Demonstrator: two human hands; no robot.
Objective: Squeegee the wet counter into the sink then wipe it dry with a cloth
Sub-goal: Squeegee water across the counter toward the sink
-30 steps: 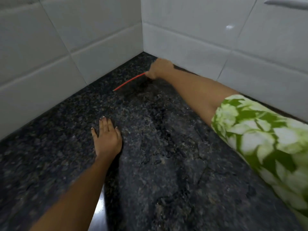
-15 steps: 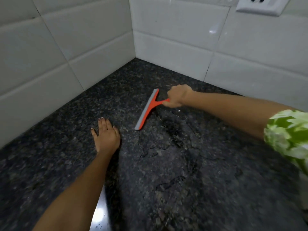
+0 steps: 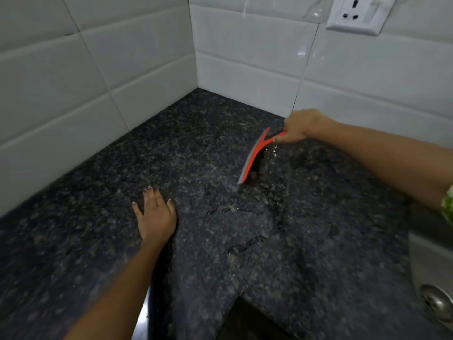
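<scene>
A red squeegee with a grey rubber blade rests its edge on the dark speckled granite counter. My right hand is shut on its handle, near the back wall. Water streaks and puddles lie on the counter to the right of the blade and toward me. My left hand lies flat on the counter, palm down, fingers slightly apart, well left of the squeegee. The steel sink shows at the right edge, with its drain low in the corner. No cloth is in view.
White tiled walls meet in a corner behind the counter. A white wall socket sits high at the right. The counter's front edge has a dark notch at the bottom.
My right hand has dragged the squeegee from the back corner rightward along the counter toward the sink side. The left hand has stayed flat in place. The view has shifted right, revealing the sink.
</scene>
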